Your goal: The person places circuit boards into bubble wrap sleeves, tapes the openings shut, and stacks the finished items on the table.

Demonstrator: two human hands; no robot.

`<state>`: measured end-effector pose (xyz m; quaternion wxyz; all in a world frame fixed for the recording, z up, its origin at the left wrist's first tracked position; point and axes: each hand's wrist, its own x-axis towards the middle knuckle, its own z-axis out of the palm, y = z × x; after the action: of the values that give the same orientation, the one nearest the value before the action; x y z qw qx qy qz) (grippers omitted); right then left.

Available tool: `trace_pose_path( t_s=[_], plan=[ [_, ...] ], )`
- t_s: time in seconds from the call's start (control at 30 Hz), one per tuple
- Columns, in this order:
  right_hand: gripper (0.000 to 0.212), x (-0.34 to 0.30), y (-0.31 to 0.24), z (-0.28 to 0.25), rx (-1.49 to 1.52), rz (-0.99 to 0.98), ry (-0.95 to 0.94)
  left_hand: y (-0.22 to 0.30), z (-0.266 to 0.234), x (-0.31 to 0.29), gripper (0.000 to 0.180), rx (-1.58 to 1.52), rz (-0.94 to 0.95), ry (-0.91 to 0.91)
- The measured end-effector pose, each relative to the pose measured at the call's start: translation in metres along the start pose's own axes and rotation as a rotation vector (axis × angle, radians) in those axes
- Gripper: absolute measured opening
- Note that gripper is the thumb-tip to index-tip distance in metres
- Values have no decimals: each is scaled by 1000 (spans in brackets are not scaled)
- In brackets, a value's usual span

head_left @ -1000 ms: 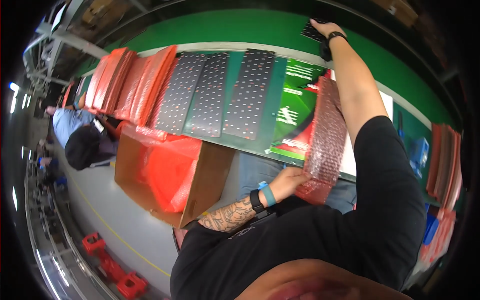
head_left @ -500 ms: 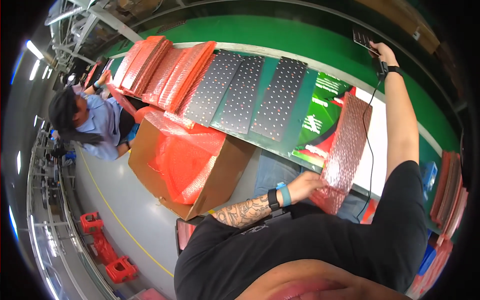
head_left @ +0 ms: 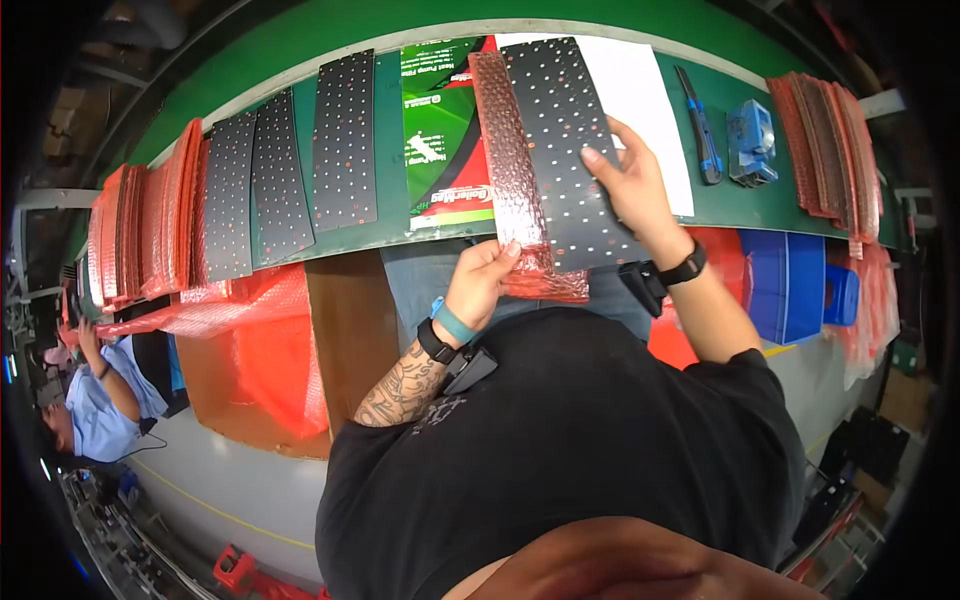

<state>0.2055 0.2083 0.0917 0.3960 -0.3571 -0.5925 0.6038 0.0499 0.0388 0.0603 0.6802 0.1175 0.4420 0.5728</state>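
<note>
A black dotted panel (head_left: 570, 150) is held at about twelve o'clock over the near edge of the green bench (head_left: 300, 40), half inside a red bubble-wrap sleeve (head_left: 515, 170) that lies along its nine o'clock side; the right hand (head_left: 635, 185) is closed on the panel's three o'clock edge, thumb on top, and the left hand (head_left: 480, 285) is pinched on the sleeve's lower end, at six o'clock from the panel. The sleeve mouth could catch a panel corner if the two are tilted against each other, and the film might tear; the panel's lower end overhangs the bench edge, so a loosened hold could let it drop toward the lap. At three o'clock a white sheet (head_left: 640, 90) lies just beside the panel, then a blue knife (head_left: 700, 125) and a blue tape dispenser (head_left: 752, 142), both apart from it but within a sideways sweep; a stack of red sleeves (head_left: 825, 145) stands further out. At nine o'clock a green printed box (head_left: 445, 140) touches the sleeve; beyond it further black panels (head_left: 345, 140) lie flat, so room there is tight. Below the bench at eight o'clock an open carton (head_left: 350, 320) lined with red wrap offers the freest room.
</note>
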Motion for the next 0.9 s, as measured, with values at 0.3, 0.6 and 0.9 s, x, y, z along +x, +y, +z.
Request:
trace_pose_path(
  t_s=[0.3, 0.6, 0.9],
  plan=[
    [49, 29, 22, 24, -221, 53, -60, -28, -36, 7, 31, 155, 68, -156],
    [54, 21, 25, 33, -669, -114, 62, -36, -43, 12, 36, 90, 102, -223],
    [57, 14, 34, 37, -846, -233, 162, -33, -34, 8, 39, 156, 126, -159]
  ],
)
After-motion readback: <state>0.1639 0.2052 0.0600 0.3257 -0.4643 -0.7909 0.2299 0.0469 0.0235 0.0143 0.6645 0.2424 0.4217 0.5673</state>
